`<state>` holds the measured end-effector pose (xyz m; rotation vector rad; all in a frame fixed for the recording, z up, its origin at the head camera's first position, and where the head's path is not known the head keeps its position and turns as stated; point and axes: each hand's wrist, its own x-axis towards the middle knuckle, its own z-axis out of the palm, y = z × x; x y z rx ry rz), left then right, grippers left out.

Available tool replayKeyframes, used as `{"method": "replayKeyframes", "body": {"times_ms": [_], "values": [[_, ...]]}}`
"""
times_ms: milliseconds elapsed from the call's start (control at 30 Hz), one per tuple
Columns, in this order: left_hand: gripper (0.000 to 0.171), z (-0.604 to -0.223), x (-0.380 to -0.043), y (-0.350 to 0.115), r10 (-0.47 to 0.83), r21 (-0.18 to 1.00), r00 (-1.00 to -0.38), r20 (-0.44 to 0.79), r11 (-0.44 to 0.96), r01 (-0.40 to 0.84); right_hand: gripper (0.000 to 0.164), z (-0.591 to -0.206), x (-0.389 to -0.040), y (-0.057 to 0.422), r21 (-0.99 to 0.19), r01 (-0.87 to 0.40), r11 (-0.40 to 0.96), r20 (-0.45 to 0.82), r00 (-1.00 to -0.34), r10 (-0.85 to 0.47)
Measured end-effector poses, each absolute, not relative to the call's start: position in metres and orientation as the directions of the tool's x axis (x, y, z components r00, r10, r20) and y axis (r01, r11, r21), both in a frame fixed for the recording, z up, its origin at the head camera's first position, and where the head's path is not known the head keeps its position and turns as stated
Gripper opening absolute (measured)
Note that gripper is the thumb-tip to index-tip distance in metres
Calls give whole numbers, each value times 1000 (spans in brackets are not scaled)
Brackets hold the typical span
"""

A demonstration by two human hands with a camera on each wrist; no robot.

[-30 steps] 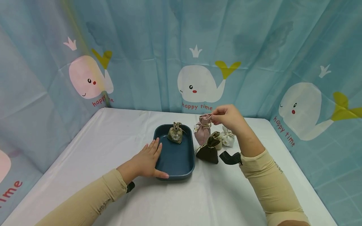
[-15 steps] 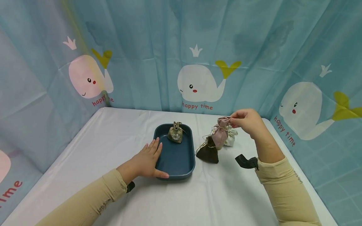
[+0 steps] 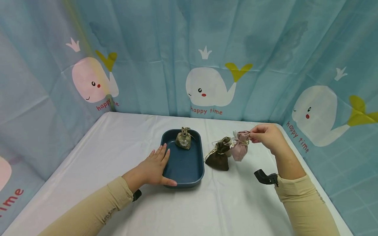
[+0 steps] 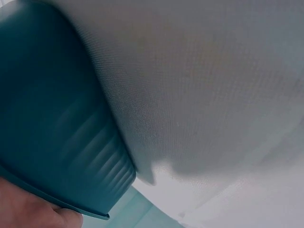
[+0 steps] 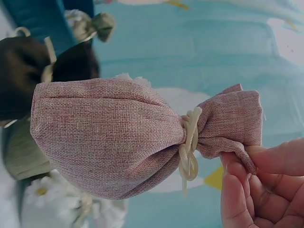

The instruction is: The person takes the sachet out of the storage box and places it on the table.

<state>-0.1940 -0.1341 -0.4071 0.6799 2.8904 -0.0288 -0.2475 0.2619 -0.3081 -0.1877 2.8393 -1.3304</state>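
Observation:
A pink drawstring pouch [image 3: 240, 150] hangs from my right hand [image 3: 267, 137], which pinches its gathered top between thumb and fingers. The right wrist view shows the pouch [image 5: 109, 137] close up, tied with a cream cord. My left hand [image 3: 153, 165] lies with spread, straight fingers along the near-left rim of a dark blue tray [image 3: 183, 170]. Inside the tray, toward its far end, sits an olive-gold pouch [image 3: 183, 140] with a white flower. Left of the held pouch, a dark brown pouch [image 3: 218, 160] stands on the table, right of the tray.
A white cloth covers the table [image 3: 124, 137]. Behind the held pouch, a white pouch with flowers [image 5: 102, 209] and a greenish pouch [image 5: 26, 152] show in the right wrist view. A blue whale-print curtain [image 3: 147, 85] surrounds the back and sides.
My right hand has carried the pink pouch rightward and then lower and nearer, from beside the tray to the right of the brown pouch. The left hand and tray have stayed put.

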Motion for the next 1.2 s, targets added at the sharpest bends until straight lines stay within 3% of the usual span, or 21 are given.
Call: {"method": "replayKeyframes", "body": {"times_ms": [1200], "values": [[131,-410,-196,-134,426,58,-886,-185,904,423,15,-379,-265,252,-767,27,641,-91,-994,-67]]}}
